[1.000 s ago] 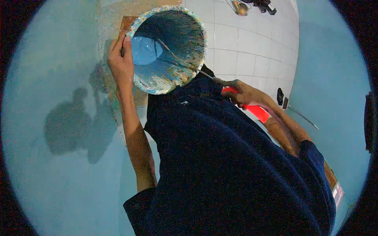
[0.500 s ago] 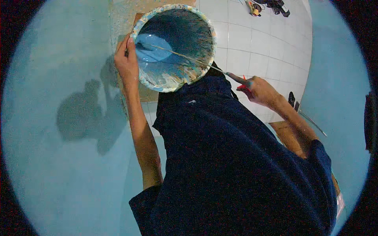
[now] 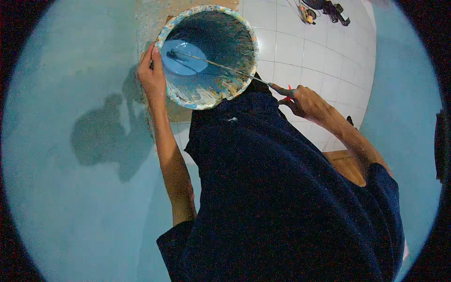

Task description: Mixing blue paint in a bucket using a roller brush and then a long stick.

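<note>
A paint-crusted bucket point(image 3: 210, 104) is tilted so that its mouth faces me, with light blue paint point(image 3: 191, 67) pooled at the left of its inside. My left hand point(image 3: 152, 70) grips the left side of the rim, thumb on the near face. In my right hand point(image 3: 303, 101) is a long thin rod point(image 3: 225, 69) with some red at its grip, and the index finger lies stretched along it. The rod crosses the right rim and runs down into the paint. A dark patch shows around its far end, whose shape I cannot make out.
Under the bucket lies a paint-spattered brown sheet point(image 3: 150, 21) on white floor tiles point(image 3: 324, 56). Dark cables and a small yellow-and-red item point(image 3: 308, 18) lie at the far right. A light blue wall point(image 3: 61, 202) rises close on my left, and another blue surface point(image 3: 404, 80) is on the right.
The right hand has shifted slightly up and turned, with the rod still in it. The paint's surface and the dark patch have changed shape. My left hand stays on the rim.
</note>
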Available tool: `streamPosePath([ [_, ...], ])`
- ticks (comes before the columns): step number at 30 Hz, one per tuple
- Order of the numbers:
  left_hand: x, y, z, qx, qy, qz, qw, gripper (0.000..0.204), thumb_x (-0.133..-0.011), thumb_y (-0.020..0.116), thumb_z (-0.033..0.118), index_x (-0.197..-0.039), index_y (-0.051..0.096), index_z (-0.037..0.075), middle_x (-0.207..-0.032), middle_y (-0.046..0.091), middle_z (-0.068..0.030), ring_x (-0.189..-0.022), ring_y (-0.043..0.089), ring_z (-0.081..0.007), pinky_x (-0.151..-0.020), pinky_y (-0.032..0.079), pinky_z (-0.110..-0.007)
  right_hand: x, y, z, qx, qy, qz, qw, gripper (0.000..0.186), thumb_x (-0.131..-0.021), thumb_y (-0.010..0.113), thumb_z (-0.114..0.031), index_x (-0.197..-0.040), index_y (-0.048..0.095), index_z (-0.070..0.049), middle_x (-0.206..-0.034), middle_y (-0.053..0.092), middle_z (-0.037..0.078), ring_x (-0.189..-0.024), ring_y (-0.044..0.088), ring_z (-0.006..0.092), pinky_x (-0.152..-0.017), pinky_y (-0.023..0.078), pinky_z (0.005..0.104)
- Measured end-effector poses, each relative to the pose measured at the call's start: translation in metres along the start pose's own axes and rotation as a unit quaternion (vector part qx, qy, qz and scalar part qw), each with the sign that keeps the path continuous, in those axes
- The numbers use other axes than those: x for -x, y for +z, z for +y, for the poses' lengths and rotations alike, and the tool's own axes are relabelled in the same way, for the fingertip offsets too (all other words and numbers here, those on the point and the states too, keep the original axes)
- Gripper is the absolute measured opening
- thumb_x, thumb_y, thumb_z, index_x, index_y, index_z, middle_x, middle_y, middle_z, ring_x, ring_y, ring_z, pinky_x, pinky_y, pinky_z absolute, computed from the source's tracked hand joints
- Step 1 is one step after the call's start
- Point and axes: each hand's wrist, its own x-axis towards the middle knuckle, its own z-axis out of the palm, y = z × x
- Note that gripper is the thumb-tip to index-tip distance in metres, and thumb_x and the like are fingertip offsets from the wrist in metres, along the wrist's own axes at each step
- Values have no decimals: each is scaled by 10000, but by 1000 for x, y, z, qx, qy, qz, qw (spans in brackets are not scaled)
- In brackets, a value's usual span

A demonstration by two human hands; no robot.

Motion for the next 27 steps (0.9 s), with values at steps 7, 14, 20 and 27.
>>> streamPosePath([
  [7,1,-1,4,7,-31,-8,999,342,-943,524,233,-1145,603,-31,-1068,625,-177,-982,595,-259,-861,442,-328,7,-8,-12,14,14,4,1000,568,-876,600,-219,-1396,376,-270,-648,615,206,-521,574,376,-522,486,455],
  [14,0,0,1,2,-14,7,1000,350,-937,531,246,-1134,607,-34,-1076,624,-174,-988,594,-261,-867,441,-333,12,-19,-25,50,27,14,998,564,-879,596,-232,-1393,374,-304,-651,614,212,-538,591,372,-529,492,466],
  [20,-2,2,9,3,-13,4,1000,354,-936,532,247,-1135,603,-38,-1051,629,-172,-968,599,-261,-858,445,-334,13,-1,-14,67,30,14,997,573,-879,588,-197,-1404,365,-260,-617,603,188,-531,593,370,-497,482,462],
  [27,1,0,14,-13,-19,13,1000,349,-939,527,242,-1130,601,-41,-1017,626,-172,-941,603,-269,-823,456,-339,23,-15,-48,39,68,-35,996,560,-875,522,-173,-1405,348,-218,-702,580,228,-634,610,390,-570,504,487],
])
